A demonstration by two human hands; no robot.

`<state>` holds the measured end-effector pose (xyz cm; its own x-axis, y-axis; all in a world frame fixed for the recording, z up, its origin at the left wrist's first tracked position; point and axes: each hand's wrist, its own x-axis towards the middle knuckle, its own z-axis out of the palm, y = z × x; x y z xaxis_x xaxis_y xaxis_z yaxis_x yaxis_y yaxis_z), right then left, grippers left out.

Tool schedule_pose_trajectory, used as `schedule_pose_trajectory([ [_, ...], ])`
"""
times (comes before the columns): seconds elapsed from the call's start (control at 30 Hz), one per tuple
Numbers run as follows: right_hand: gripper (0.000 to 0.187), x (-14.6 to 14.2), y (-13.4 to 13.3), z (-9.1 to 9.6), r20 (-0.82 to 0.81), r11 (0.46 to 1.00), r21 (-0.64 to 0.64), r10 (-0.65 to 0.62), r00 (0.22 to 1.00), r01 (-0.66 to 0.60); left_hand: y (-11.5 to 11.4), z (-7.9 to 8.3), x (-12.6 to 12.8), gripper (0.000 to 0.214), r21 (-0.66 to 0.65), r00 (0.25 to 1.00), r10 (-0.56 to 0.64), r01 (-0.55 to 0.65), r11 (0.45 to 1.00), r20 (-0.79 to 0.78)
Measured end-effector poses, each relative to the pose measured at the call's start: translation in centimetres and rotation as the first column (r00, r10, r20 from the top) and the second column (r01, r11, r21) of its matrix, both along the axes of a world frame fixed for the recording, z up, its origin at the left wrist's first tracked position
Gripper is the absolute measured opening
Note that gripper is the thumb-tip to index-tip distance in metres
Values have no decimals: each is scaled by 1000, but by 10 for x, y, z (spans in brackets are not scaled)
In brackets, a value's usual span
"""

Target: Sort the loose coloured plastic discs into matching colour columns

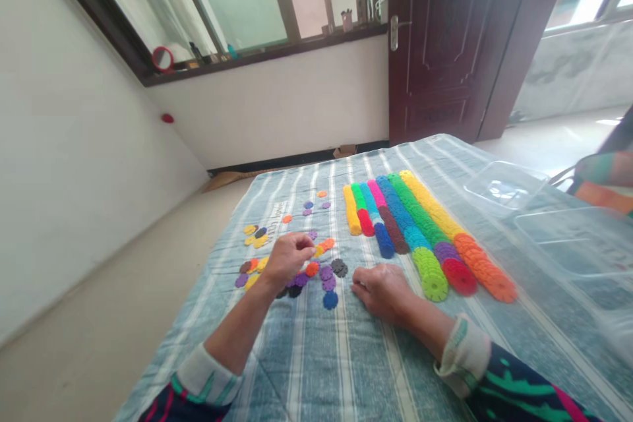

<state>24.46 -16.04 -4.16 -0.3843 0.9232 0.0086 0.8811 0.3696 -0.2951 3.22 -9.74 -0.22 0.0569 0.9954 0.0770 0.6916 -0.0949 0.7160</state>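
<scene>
My left hand (289,258) is closed in a pinch over loose plastic snowflake discs, with a yellow disc (318,251) at its fingertips. Orange discs (327,244) lie just beyond it. My right hand (382,289) rests on the cloth, fingers curled together; whatever they may hold is hidden. Left of its fingertips lie dark grey discs (339,268), purple discs (327,277) and a blue disc (330,300). Some discs beneath my left hand are covered by it. To the right, rows of overlapping discs run by colour, among them a yellow row (428,201) ending in orange (487,268).
A striped blue-grey cloth (297,356) covers the bed-like surface. Clear plastic containers (504,188) stand at the right, near a blurred patch of colourful fabric (606,178). More yellow discs (250,229) lie at the left. Behind are a dark red door (445,46) and a window ledge (267,53).
</scene>
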Motion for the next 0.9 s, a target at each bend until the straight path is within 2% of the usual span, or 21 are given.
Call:
schedule_pose_trajectory([
  [0.13,29,0,2,-3,-19,1000,16,8,1000,-8,25,-18,49,11,26,995,-70,68,997,70],
  [0.3,29,0,5,-8,-54,999,28,25,998,-23,51,-33,77,6,89,994,-73,66,994,79],
  [0.57,29,0,4,-6,-48,999,40,38,998,-36,65,-41,81,7,100,998,-55,54,994,15],
  [0.9,29,0,4,-5,-33,999,41,31,999,-30,65,-40,75,9,133,999,-40,40,990,-3],
])
